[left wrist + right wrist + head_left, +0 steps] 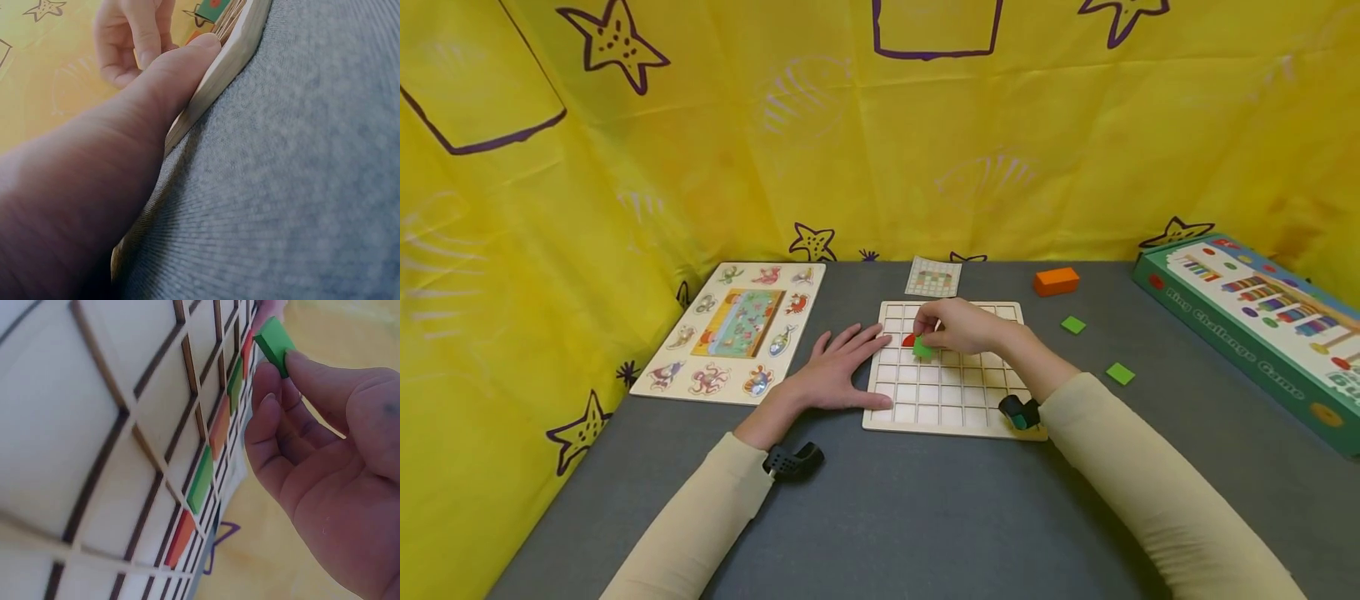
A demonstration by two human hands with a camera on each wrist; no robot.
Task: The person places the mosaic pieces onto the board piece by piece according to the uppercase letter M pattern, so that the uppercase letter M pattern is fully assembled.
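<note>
A wooden grid board [928,414] lies on the table in the head view. My left hand [835,372] rests on its left side, fingers spread and fairly straight; in the left wrist view the thumb [181,69] lies over the board's edge. Above the grid, my right hand [961,327] pinches a green square tile [274,345] between thumb and fingers. Beside that tile a red piece [908,341] shows on the board. The right wrist view reveals a row of tiles in the grid: red, orange and green [200,480] ones, mostly hidden behind my hand in the head view.
Behind the board lies a printed pattern card [933,276]. To the right are an orange block [1056,282], two loose green tiles [1120,373] and a Ring Challenge Game box [1255,333]. A sea-animal picture board [681,367] lies at left. Yellow cloth [880,167] hangs behind.
</note>
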